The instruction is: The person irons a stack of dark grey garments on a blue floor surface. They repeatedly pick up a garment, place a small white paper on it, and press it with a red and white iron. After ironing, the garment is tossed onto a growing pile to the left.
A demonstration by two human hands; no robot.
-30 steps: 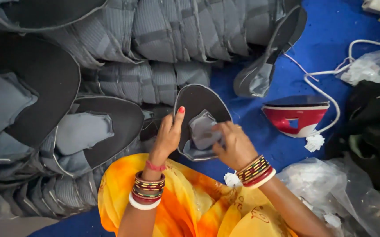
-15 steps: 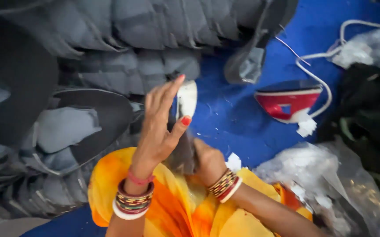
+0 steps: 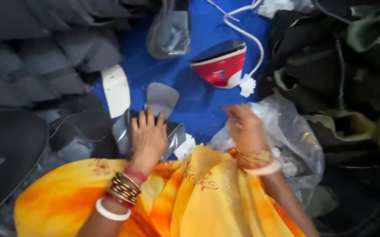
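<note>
A blue cloth (image 3: 198, 101) covers the floor, and only a narrow strip of it shows bare down the middle, hemmed in by stacks of grey padded pieces (image 3: 45, 57) on one side and a heap of dark garments (image 3: 339, 79) on the other. The left hand (image 3: 148, 138) lies flat, fingers spread, pressing on a grey shiny cut piece (image 3: 124, 131) at the near edge of the cloth, just above the orange-yellow fabric (image 3: 198, 197) over the person's lap. A smaller grey rounded piece (image 3: 161, 97) lies just beyond the fingertips, and a white strip (image 3: 116, 90) sits beside it at the cloth's left edge. The right hand (image 3: 245, 127) is blurred; it seems loosely curled over a clear plastic bag (image 3: 295, 140), though I cannot tell whether it grips anything. A red and white iron (image 3: 220, 66) rests further off, its white cord (image 3: 251, 39) looping behind.
</note>
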